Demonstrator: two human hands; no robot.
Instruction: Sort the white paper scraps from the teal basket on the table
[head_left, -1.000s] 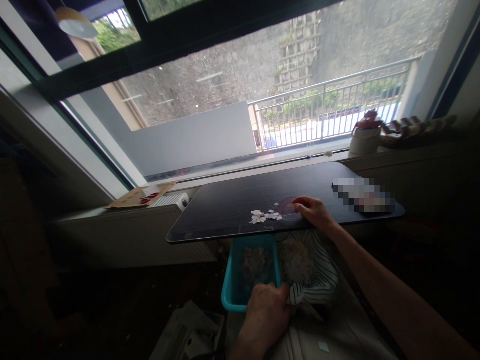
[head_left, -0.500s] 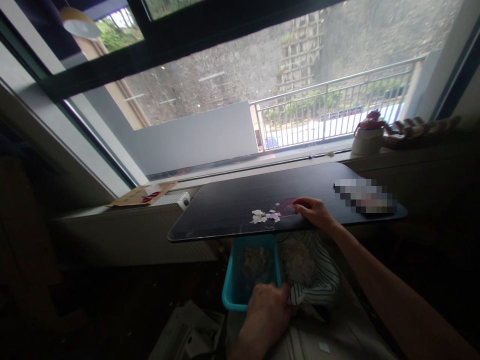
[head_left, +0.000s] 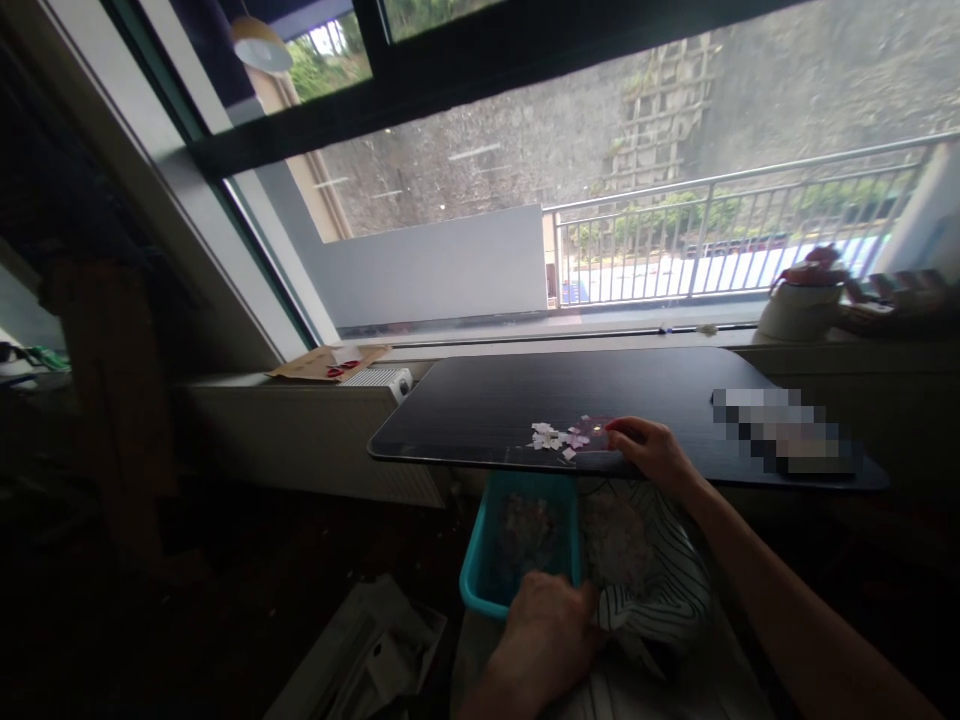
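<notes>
On the dark tabletop, my right hand pinches a thin see-through pink sheet by its right edge. The sheet lies low over the table, its left side touching a small heap of white paper scraps. Its exact kind is unclear. My left hand is closed below the table, at the near right corner of a teal bin. A striped cloth is gathered at that hand's thumb side; the fingertips are hidden. Pale scraps lie in the bin.
Pale crumpled material sits beside the bin. A blurred-out object lies at the table's right. A radiator, brown paper and a white pot stand along the window. Papers or boxes lie on the floor.
The view has turned left, so everything sits further right. The pink sheet now appears flatter and reaches into the scraps, which look tinted under it. My left hand stays by the bin.
</notes>
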